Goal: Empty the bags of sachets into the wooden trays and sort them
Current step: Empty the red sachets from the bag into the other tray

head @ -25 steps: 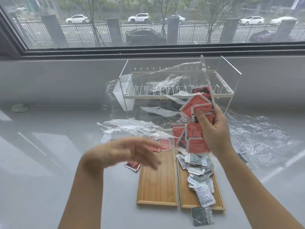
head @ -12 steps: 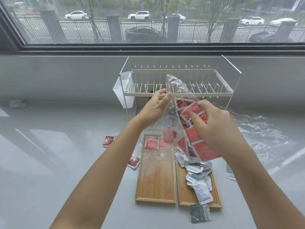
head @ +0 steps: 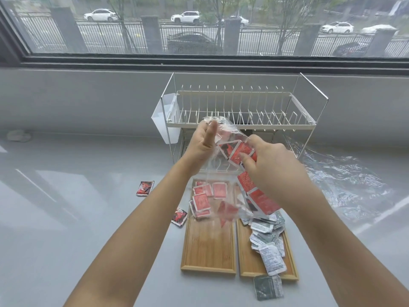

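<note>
A clear plastic bag [head: 223,156] of red sachets [head: 241,151] hangs tilted over two wooden trays. My left hand [head: 202,144] pinches the bag's upper corner. My right hand [head: 270,165] grips the bag's side, with red sachets under its fingers. Several red sachets [head: 202,202] lie at the far end of the left tray [head: 208,251], and one blurred red sachet [head: 226,212] is in the air above it. The right tray [head: 250,262] holds a heap of grey-green and white sachets [head: 265,235].
Two red-and-black sachets lie on the counter, one [head: 145,188] far left of the trays and one [head: 179,217] at the left tray's edge. A grey-green sachet [head: 267,286] lies in front of the right tray. A wire dish rack [head: 239,116] stands behind; empty plastic film [head: 345,180] lies right.
My left hand has come up from low on the left and taken the bag's upper corner. The bag has tilted lower and more red sachets lie in the left tray.
</note>
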